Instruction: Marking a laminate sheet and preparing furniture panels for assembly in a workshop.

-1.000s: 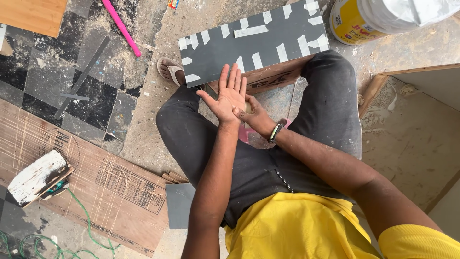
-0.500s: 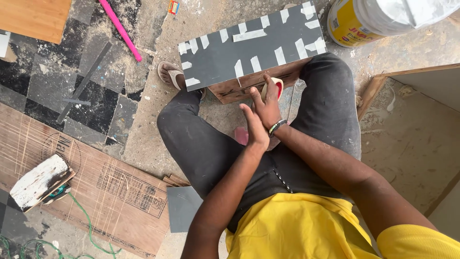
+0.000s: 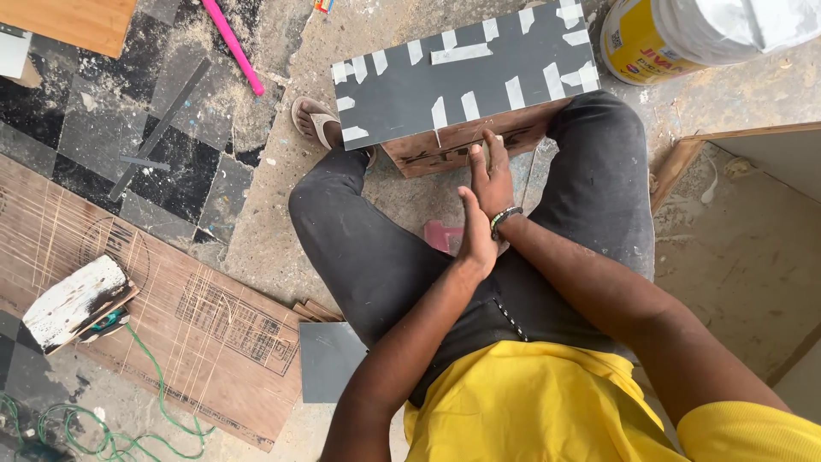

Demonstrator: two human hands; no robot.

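A wooden box (image 3: 445,147) stands on the floor between my legs. Its grey laminate top (image 3: 479,68) is held down by several strips of white tape. My right hand (image 3: 493,175), with a beaded band on its wrist, lies flat with its fingers against the box's near wooden side. A small pale bit shows between those fingers, and I cannot tell what it is. My left hand (image 3: 475,235) rests edge-on against my right wrist and holds nothing. A pink object (image 3: 440,235) lies on the floor just left of my left hand.
A yellow and white bucket (image 3: 676,38) stands at the back right, a wooden frame (image 3: 684,158) to the right. On the left lie a brown printed board (image 3: 171,299), a white-topped block (image 3: 73,299), green cord (image 3: 145,419), a pink stick (image 3: 233,44) and a grey offcut (image 3: 329,359).
A second ago both hands were raised together in front of the box. My right hand has since gone forward onto the box's side, and my left has dropped to the right wrist.
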